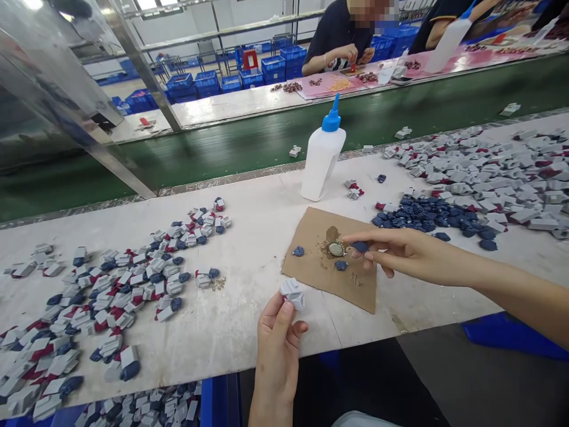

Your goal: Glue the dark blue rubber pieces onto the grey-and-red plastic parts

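My left hand pinches a small grey plastic part between thumb and fingers, just above the near table edge. My right hand reaches in from the right and holds a small dark blue piece at its fingertips. That piece is right beside a metal bottle cap that lies on a brown cardboard sheet. Two more blue pieces lie loose on the cardboard.
A white glue bottle with a blue nozzle stands behind the cardboard. Several assembled grey, red and blue parts are spread at left. Grey parts and blue pieces are heaped at right. A green conveyor belt runs behind; other people work across it.
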The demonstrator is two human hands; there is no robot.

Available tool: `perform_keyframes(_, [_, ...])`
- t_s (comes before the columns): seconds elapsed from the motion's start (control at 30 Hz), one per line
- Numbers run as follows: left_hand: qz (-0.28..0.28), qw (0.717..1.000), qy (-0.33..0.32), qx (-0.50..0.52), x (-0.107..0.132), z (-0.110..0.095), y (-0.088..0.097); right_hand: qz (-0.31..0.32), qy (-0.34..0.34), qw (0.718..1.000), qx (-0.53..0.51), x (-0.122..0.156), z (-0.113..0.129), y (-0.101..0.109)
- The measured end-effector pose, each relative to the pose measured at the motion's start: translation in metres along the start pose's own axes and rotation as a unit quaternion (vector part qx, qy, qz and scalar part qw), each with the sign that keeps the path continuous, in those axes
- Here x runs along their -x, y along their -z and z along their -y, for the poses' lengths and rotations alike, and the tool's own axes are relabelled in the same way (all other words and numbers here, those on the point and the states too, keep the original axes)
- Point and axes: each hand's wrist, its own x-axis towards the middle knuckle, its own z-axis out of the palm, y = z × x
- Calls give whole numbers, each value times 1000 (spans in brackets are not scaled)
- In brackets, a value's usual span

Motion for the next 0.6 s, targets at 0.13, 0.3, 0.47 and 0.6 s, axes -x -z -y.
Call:
perform_keyframes(0.13, [-2, 1000, -10, -4, 1, 1, -2, -60, 21, 993, 95, -1, -3, 1])
perform_keyframes(0.3, [9, 1000, -7, -5, -1, 1, 1, -130, 108, 960, 224, -12, -8, -1])
perform_keyframes(0.47, [-5, 1000, 1, -10, -1, 0, 2, -70, 133, 930, 335, -23, -14, -4])
perform_keyframes(0.6, [-2, 1000, -4, -13, 2, 0, 0, -49, 152, 875, 457, -31, -15, -7])
